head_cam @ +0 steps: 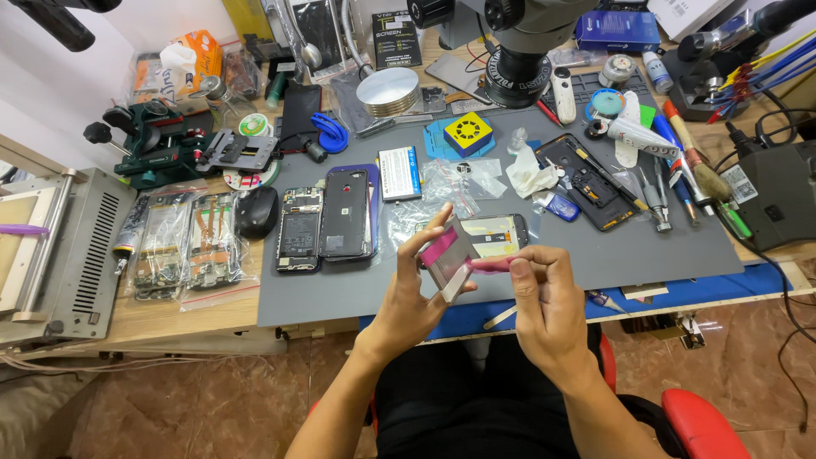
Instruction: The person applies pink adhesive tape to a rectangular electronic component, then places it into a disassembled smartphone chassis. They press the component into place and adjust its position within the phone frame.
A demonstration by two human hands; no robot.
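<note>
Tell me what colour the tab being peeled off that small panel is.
Pink tab, clearest in the head view.

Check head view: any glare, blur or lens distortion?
Head view: even light, soft shadows; both hands, left and right, sharp around the flat pink-taped part; bright glare on the round metal disc; wide-angle bend at the bench edge.

We see wooden workbench (170,319) under grey work mat (663,246), blue strip along near edge. Floor (170,408) reddish-brown mottled tile. White wall (51,76) far left. Red chair (697,421) near right. Light bright, even.
</note>
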